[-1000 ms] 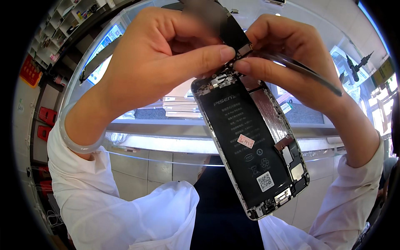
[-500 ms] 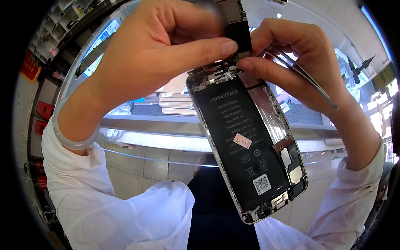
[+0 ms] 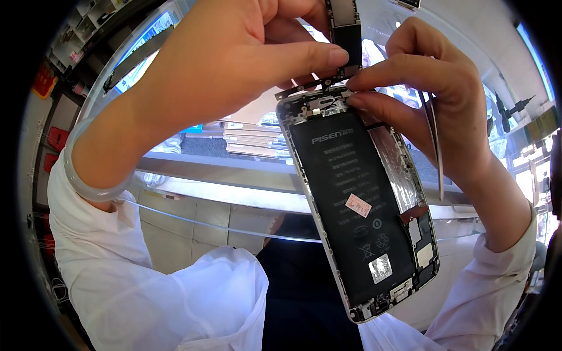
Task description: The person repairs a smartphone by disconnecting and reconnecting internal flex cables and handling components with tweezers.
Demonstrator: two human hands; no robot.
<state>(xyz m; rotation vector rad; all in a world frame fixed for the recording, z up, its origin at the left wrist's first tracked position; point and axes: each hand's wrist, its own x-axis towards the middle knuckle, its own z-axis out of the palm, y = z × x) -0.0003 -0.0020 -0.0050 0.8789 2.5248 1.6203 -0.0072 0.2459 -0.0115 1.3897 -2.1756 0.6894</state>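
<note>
An opened phone (image 3: 345, 222) with a black battery, a small pink label and silver metal parts hangs tilted over the counter edge. Above its top end my left hand (image 3: 246, 64) grips a dark circuit board (image 3: 345, 41), thumb across its side. My right hand (image 3: 436, 105) pinches the phone's top right, where small flex parts (image 3: 326, 83) join board and phone; the exact contact is partly hidden. Tweezers (image 3: 436, 152) dangle from the same hand, points downward.
A glass display counter (image 3: 175, 164) holds stacked flat boxes (image 3: 252, 143). A long dark strip (image 3: 132, 64) lies at the left, a black tool (image 3: 503, 108) at the right. Shelving (image 3: 82, 29) and red objects (image 3: 55, 137) stand left of the counter.
The phone has shifted slightly right and down. My right fingers have risen along its top, and the tweezers have swung to near vertical. My left hand still grips the board.
</note>
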